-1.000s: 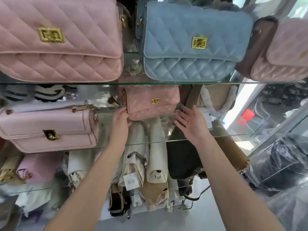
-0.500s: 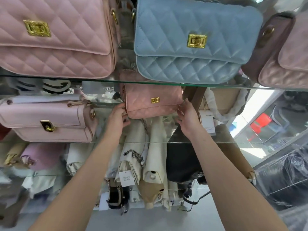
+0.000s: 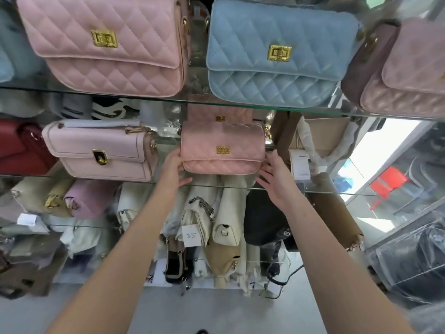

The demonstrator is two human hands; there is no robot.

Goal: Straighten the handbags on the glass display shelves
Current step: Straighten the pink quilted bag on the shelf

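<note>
A small pink quilted handbag [image 3: 222, 150] with a gold clasp stands upright on the middle glass shelf [image 3: 337, 190], near its front edge. My left hand [image 3: 173, 169] cups the bag's left end, thumb against its side and fingers curled below. At the bag's lower right corner, my right hand [image 3: 274, 179] holds it with spread fingers. A pale pink smooth bag [image 3: 101, 150] stands to the left on the same shelf. On the upper glass shelf [image 3: 144, 98] sit a large pink quilted bag [image 3: 108, 49] and a blue quilted bag [image 3: 277, 54].
A mauve quilted bag [image 3: 409, 68] sits at the upper right and a red bag [image 3: 16, 145] at the far left. A tan bag with a white tag [image 3: 299, 165] stands right of my hands. Cream bags [image 3: 226, 213] and a black bag [image 3: 262, 218] crowd the lower shelves.
The small pink bag has come forward toward the shelf's front edge between both hands. My right hand's fingers have spread and dropped to the bag's lower right corner.
</note>
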